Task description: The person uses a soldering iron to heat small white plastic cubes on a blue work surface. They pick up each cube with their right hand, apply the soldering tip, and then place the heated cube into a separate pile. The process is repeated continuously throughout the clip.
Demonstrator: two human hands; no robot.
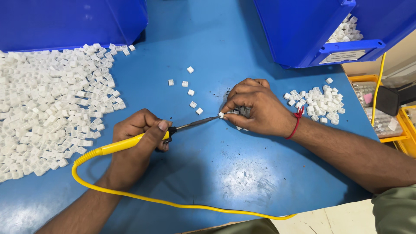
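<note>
L hand (138, 135) grips yellow iron (130, 142) pen-style, steadier tip; R hand (255, 108) pinches white piece (221, 115) against table (208, 173), mid-table, pinning it.

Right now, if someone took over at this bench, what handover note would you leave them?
Left hand: grips the yellow-handled soldering iron, tip at a small white plastic cube.
Right hand: pinches that cube on the blue table, more cubes under the palm.
Large white cube pile lies left, a smaller pile right, loose cubes between.
Which pile is finished cannot be told.
</note>
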